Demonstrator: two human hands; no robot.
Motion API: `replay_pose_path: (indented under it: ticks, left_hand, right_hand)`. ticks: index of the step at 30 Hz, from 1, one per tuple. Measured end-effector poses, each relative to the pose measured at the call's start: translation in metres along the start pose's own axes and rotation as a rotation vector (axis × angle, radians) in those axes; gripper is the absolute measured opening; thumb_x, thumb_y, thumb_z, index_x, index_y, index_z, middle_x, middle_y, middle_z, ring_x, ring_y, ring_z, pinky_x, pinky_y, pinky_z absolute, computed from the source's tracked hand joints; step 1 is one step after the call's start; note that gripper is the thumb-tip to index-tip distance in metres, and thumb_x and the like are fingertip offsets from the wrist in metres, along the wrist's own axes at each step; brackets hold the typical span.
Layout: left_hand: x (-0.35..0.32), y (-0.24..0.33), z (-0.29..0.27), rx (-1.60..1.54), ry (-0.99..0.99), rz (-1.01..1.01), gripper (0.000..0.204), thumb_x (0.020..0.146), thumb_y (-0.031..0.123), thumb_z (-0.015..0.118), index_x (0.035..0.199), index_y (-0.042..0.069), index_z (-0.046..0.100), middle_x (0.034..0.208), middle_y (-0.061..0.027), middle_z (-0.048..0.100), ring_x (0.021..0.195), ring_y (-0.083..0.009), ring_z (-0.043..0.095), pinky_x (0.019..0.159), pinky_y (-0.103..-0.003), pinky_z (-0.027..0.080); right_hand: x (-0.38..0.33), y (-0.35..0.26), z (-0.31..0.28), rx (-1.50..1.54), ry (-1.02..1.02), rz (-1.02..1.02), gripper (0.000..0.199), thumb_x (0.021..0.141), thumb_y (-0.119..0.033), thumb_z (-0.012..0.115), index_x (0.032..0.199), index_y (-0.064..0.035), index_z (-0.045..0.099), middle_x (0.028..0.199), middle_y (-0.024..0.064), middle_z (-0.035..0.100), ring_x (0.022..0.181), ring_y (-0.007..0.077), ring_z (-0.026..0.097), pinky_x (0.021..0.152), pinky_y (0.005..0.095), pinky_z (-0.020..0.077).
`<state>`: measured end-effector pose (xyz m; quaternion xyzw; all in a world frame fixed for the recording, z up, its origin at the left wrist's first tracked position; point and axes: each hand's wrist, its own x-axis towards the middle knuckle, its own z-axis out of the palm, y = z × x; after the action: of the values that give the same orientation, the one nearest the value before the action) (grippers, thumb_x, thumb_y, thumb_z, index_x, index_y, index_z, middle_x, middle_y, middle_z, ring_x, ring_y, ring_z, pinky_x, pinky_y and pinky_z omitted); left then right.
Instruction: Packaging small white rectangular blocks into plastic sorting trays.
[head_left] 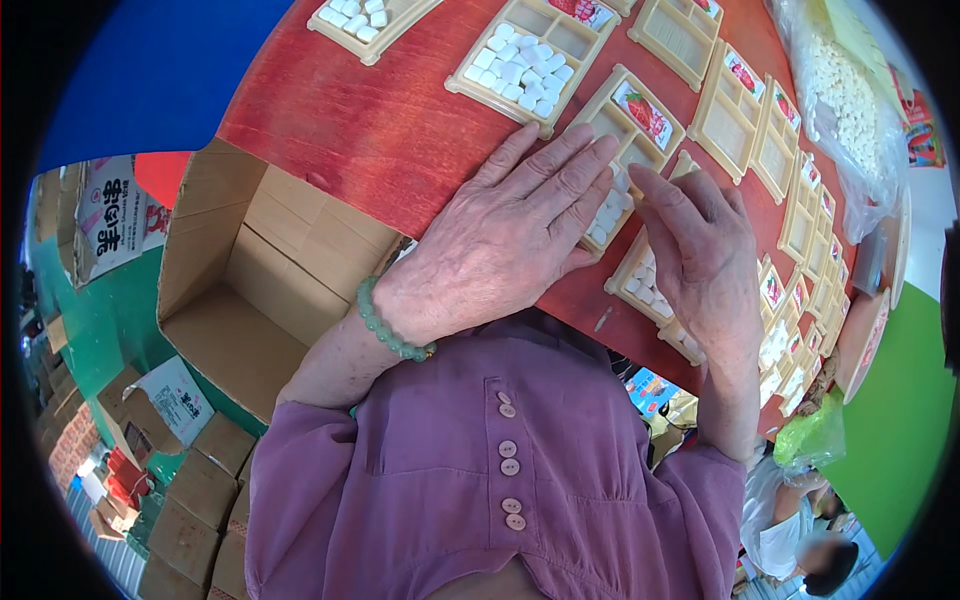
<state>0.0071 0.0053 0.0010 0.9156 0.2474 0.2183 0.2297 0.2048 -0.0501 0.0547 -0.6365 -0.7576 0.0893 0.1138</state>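
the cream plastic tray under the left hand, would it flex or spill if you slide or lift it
The cream plastic tray looks thin-walled and shallow, so it probably flexes when lifted by one edge. The white candy pieces sit loose in its compartment, so a tilt would likely spill them. It seems light; the left hand pressing flat probably keeps it from sliding on the red table.

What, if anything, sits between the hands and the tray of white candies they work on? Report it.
Nothing visible does. The left hand lies flat, its fingers on the beige tray of white candies, and the right hand rests on the next tray. No other object shows between them on the red table.
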Motion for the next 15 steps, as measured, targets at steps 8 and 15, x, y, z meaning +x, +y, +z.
replay_pose_path:
  ticks: [8, 15]
  left_hand:
    - [-0.001, -0.001, 0.002, -0.004, -0.002, -0.013, 0.065, 0.082, 0.030, 0.072, 0.135, -0.001, 0.049, 0.148, -0.0148, 0.043, 0.140, -0.0284, 0.038, 0.115, -0.047, 0.030]
    - [-0.002, -0.003, 0.002, 0.015, -0.008, -0.010, 0.065, 0.083, 0.032, 0.071, 0.135, 0.001, 0.050, 0.148, -0.0137, 0.044, 0.140, -0.0282, 0.039, 0.114, -0.047, 0.031]
  right_hand:
    - [0.012, 0.012, 0.009, 0.062, 0.033, -0.085, 0.025, 0.080, -0.001, 0.069, 0.104, -0.0071, 0.067, 0.087, 0.0079, 0.059, 0.081, 0.0272, 0.058, 0.077, 0.0372, 0.0471]
    - [0.009, 0.020, 0.008, 0.242, 0.052, 0.013, 0.012, 0.083, 0.001, 0.068, 0.094, -0.0018, 0.064, 0.084, 0.0070, 0.059, 0.073, 0.0190, 0.057, 0.067, 0.0318, 0.0472]
